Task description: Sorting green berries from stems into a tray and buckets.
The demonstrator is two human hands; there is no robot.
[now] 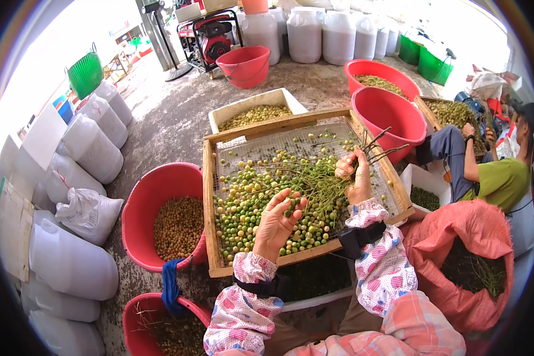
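My right hand (355,175) grips a bundle of thin fruit stems (325,180), with the woody ends poking out above the fist. The green stalks fan leftwards over a wood-framed wire-mesh screen (208,204). Loose round green and yellowish berries (244,209) cover much of the mesh, thickest on its left and near side. Over the near part of the screen, my left hand (278,222) is palm up with curled fingers around a few green berries (292,207). Whether those berries still hang on stalks I cannot tell.
Red tubs (138,222) with berries stand left, and a white foam box (289,100) lies beyond the screen. An open red woven sack (463,222) with stems is at right. A person (498,178) works at another screen. White plastic drums (93,147) line the left side.
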